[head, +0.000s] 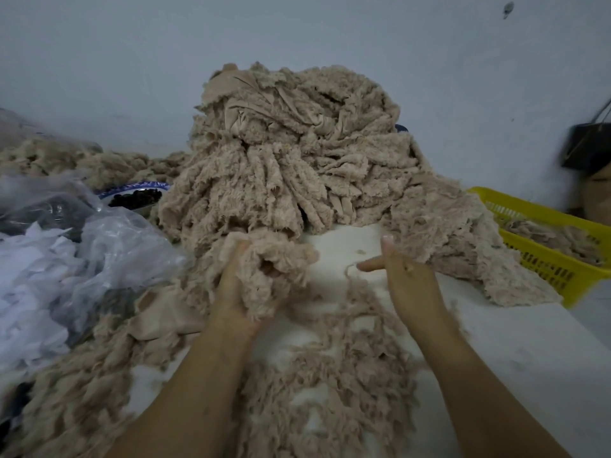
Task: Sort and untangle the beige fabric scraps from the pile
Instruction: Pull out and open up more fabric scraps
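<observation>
Tall heap of fluffy beige fabric scraps (291,153) at centre of white tabletop (529,358). Left hand (233,292) at heap's near foot, fingers curled round a fluffy beige clump (281,259). Right hand (410,276) spread, fingers straight, holding nothing, just beside heap's right edge. Yellow perforated plastic basket (542,259) at right; clear plastic bags (99,246) at left.

The tall pile of beige fabric scraps (291,153) is shaggy matt fleece, some strips showing smooth cloth backing; the beige fleece clump (279,261) gripped by the left hand (231,290) is equally fuzzy. The yellow slotted basket (542,264) is hard plastic, the crumpled clear bag (109,246) glossy film, the white tabletop (545,375) matt.
</observation>
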The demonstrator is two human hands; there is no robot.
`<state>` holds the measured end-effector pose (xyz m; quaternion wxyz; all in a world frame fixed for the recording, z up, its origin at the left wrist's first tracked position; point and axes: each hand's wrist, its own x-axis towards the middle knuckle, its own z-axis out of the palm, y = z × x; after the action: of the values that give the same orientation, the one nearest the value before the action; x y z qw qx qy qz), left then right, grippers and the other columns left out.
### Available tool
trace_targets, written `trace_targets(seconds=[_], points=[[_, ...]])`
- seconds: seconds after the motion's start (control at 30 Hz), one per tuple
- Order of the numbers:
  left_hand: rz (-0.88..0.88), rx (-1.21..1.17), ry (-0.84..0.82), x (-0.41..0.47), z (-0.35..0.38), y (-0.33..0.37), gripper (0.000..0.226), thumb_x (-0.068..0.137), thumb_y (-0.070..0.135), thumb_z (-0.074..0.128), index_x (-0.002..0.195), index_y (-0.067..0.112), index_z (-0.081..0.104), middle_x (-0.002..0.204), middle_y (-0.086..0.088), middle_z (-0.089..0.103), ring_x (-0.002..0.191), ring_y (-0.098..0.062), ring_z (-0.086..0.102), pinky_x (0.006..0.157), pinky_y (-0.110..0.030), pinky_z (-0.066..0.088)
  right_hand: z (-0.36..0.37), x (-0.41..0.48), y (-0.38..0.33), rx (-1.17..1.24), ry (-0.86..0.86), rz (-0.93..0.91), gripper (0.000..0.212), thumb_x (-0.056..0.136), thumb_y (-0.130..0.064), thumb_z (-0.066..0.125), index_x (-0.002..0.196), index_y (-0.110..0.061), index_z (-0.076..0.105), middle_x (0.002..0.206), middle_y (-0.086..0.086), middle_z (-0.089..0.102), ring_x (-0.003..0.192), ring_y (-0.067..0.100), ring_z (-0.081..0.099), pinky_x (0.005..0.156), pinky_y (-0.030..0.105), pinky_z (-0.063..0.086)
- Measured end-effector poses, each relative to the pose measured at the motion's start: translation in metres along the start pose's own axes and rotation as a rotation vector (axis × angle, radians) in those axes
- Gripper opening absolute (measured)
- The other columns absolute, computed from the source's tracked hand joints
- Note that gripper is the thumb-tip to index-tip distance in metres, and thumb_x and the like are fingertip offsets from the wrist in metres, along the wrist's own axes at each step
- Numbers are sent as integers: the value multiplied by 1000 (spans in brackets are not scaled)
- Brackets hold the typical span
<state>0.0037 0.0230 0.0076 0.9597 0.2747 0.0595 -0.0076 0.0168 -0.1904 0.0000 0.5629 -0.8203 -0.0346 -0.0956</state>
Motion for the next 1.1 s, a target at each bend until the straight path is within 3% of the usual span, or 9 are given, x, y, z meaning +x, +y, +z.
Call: trace_targets(seconds=[0.1,0.27,0.4,0.53,0.67,0.77,0.87,0.97,1.1], points=[[18,-6,-5,3,-4,4,66,103,33,38,53,8,74,64,-5,71,56,-17,71,50,-28,58,-12,6,12,-150,63,47,61,99,-62,27,98,-27,76,100,-14,67,91,3,57,82,24,39],[-32,112,-60,-2,11,-3,32,78,28,57,58,9,74,63,-4,69,54,-14,68,50,-23,56,2,-2,7,29,-478,116,66,96,-68,36,81,-23,81,84,0,77,76,15,72,69,19,55],[26,733,148,-6,19,-23,29,87,38,68,90,11,79,82,-4,77,73,-16,74,67,-28,59,3,3,8,195,-258,84,53,83,-75,49,83,-31,78,89,-4,76,79,16,73,71,30,58],[-54,1343,81,-13,25,-49,28,94,52,58,96,26,68,81,10,73,70,0,68,80,-22,56,11,-2,13,315,-496,112,54,80,-77,55,103,-32,72,99,-1,76,89,16,73,80,35,57],[-84,2014,-73,4,18,-64,49,106,39,33,145,10,43,147,-12,45,137,-22,41,115,-34,28,20,-2,9,91,-472,42,31,94,-54,54,100,-27,66,80,-1,71,70,13,66,60,25,49],[-123,2007,-81,16,16,-68,45,108,20,31,145,-3,37,147,-13,41,134,-15,39,111,-26,25,18,0,11,-20,-361,-47,16,100,-30,49,88,-23,58,60,-6,55,54,13,50,50,23,40],[-115,2122,-144,11,6,-70,45,103,45,31,123,16,60,123,-5,64,112,-19,60,102,-39,44,15,-1,2,87,-287,-5,23,93,-45,52,80,-28,58,58,-9,55,52,12,51,48,21,40],[-307,2296,-81,21,-10,-73,45,108,31,30,144,7,43,147,-15,47,135,-31,46,111,-41,36,16,-5,-4,63,-419,-15,38,76,-78,54,89,-43,60,76,-16,60,61,-3,55,57,16,46],[-104,2082,-46,24,-16,-74,50,110,16,25,154,2,7,164,-12,13,150,-19,19,113,-21,5,18,-3,-4,-117,-393,-209,19,97,-44,58,85,-39,44,84,-17,50,69,-8,49,59,10,39]])
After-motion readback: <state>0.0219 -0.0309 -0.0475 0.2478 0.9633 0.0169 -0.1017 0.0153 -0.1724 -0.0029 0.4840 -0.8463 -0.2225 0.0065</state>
